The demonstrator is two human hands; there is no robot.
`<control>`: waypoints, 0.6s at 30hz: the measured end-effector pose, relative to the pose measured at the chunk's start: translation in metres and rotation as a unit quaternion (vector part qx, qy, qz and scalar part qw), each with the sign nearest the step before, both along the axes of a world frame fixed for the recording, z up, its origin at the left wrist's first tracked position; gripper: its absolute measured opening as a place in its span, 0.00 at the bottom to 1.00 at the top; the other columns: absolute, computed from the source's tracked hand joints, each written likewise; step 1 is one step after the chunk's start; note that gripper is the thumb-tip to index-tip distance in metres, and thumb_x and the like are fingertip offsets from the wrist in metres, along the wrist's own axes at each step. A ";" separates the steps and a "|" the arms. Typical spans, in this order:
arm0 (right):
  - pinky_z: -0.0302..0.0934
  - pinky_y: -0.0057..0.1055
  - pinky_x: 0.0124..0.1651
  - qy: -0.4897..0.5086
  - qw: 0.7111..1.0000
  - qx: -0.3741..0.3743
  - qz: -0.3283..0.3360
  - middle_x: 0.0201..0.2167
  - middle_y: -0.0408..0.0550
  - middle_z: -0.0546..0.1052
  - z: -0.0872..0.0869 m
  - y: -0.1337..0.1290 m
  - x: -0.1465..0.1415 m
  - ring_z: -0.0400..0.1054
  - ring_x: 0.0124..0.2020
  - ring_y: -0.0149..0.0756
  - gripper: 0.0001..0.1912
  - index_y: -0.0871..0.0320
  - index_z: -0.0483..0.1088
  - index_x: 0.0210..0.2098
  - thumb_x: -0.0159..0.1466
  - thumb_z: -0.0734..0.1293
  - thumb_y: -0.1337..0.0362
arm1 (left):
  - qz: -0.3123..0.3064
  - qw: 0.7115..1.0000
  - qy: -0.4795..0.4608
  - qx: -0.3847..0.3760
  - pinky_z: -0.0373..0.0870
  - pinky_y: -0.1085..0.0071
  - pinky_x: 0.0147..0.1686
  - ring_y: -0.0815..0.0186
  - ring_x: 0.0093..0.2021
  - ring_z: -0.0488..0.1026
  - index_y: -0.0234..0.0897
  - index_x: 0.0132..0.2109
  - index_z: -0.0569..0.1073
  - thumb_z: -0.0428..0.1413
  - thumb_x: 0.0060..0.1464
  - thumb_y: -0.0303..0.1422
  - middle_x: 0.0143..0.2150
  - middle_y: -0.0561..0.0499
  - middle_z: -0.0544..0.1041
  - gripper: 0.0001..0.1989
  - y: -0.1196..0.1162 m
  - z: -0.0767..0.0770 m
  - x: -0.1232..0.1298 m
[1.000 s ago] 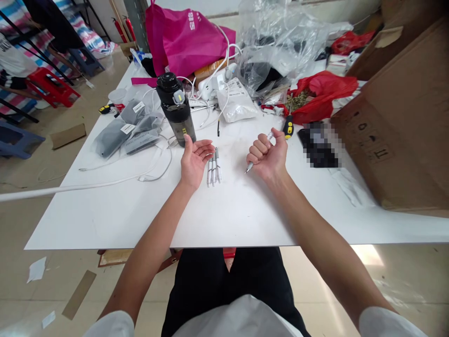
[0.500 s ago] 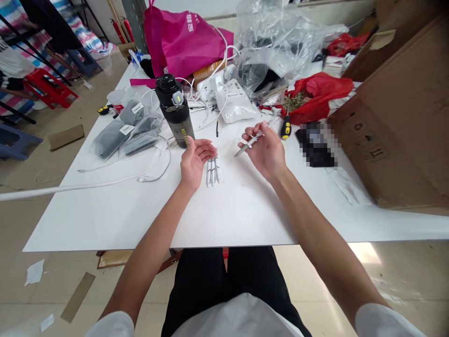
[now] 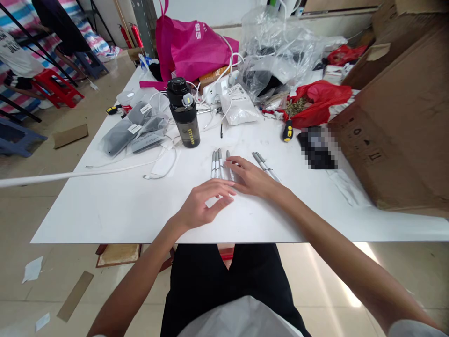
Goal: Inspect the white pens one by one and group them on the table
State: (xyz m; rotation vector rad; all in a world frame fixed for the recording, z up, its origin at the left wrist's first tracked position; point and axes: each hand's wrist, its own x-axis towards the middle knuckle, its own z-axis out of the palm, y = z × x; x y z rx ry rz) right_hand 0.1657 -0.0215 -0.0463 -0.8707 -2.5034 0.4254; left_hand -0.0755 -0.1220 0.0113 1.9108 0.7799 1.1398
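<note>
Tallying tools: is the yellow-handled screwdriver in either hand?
No, the screwdriver lies on the white table, beyond the left hand and right hand.

A white short-sleeved shirt [image 3: 240, 319] and black pants [image 3: 219, 285] leave the left hand [image 3: 205, 206] and right hand [image 3: 252, 180] bare.

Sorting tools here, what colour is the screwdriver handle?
The screwdriver handle is yellow and black, best seen in the head view.
</note>
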 end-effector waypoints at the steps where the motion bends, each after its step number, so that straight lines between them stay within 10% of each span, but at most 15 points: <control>1: 0.68 0.62 0.66 -0.009 1.000 0.002 0.001 0.72 0.71 0.68 0.004 -0.002 0.000 0.70 0.67 0.64 0.31 0.58 0.66 0.72 0.74 0.67 0.53 | -0.015 0.999 0.020 0.020 0.77 0.49 0.63 0.51 0.62 0.82 0.44 0.42 0.84 0.62 0.69 0.35 0.46 0.44 0.89 0.06 -0.004 -0.002 -0.001; 6: 0.67 0.55 0.64 0.029 0.997 -0.068 -0.010 0.69 0.64 0.73 0.059 -0.038 -0.001 0.72 0.64 0.60 0.25 0.56 0.68 0.69 0.78 0.60 0.53 | -0.075 0.977 0.130 0.153 0.83 0.57 0.55 0.49 0.66 0.81 0.41 0.38 0.82 0.65 0.68 0.38 0.51 0.43 0.89 0.09 -0.021 -0.004 -0.004; 11: 0.55 0.36 0.33 -0.116 0.951 -0.275 0.087 0.26 0.47 0.76 0.121 -0.096 -0.017 0.65 0.25 0.36 0.28 0.55 0.72 0.33 0.80 0.58 0.43 | -0.146 0.920 0.272 0.240 0.81 0.62 0.42 0.55 0.44 0.85 0.38 0.34 0.80 0.63 0.69 0.43 0.38 0.46 0.87 0.16 -0.038 0.007 0.006; 18: 0.52 0.35 0.32 -0.170 0.947 -0.249 0.114 0.27 0.48 0.78 0.130 -0.135 -0.023 0.63 0.23 0.33 0.30 0.57 0.71 0.34 0.83 0.50 0.49 | -0.222 0.869 0.356 0.262 0.78 0.62 0.37 0.61 0.33 0.77 0.41 0.32 0.79 0.60 0.67 0.30 0.31 0.50 0.82 0.13 -0.070 0.020 0.027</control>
